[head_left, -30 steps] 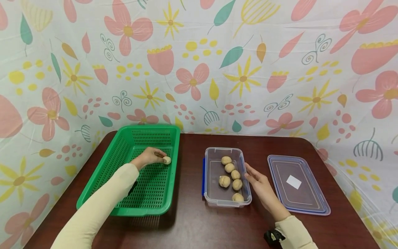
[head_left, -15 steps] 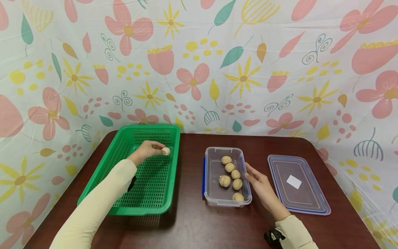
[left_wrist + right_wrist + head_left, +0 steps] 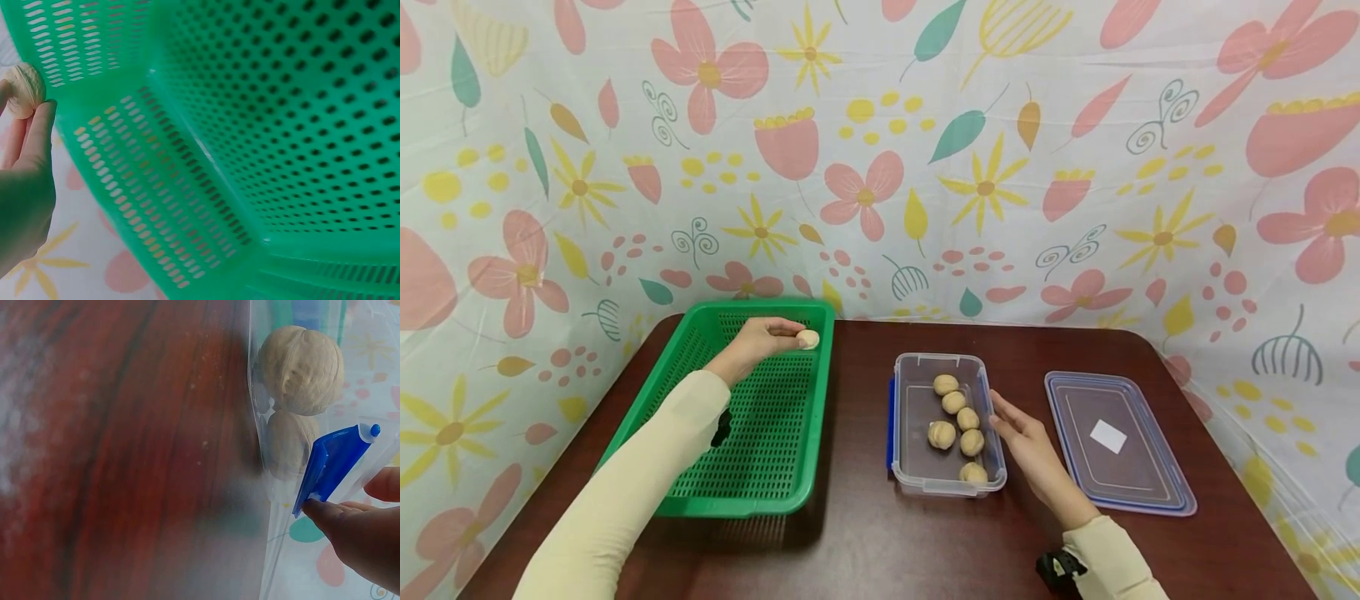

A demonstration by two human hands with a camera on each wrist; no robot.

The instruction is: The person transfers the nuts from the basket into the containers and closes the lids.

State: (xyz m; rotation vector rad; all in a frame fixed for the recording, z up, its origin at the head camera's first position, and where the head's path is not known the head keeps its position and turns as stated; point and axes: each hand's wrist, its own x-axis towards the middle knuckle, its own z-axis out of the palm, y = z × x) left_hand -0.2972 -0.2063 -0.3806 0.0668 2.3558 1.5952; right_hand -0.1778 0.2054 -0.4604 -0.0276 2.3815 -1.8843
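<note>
My left hand [image 3: 760,343] pinches a walnut [image 3: 808,339] between fingertips and thumb, above the far right part of the green basket [image 3: 820,433]. The left wrist view shows the same walnut [image 3: 25,90] beside the basket's edge. My right hand [image 3: 1033,458] rests with extended fingers against the right side of a clear plastic box [image 3: 913,454]. Several walnuts [image 3: 942,434] lie in that box, mostly towards its right side. Up close in the right wrist view, my fingers [image 3: 325,515] touch a blue latch [image 3: 337,459] that hangs open on the box.
To the right, a clear lid [image 3: 1138,467] with a blue rim and a white label lies flat on the dark brown table [image 3: 880,550]. Another blue latch [image 3: 891,427] sticks out on the box's left. A flower-patterned cloth [image 3: 880,208] hangs behind the table.
My left hand has lifted the walnut from low in the basket up towards its far right rim. The right hand and the box stay where they were.
</note>
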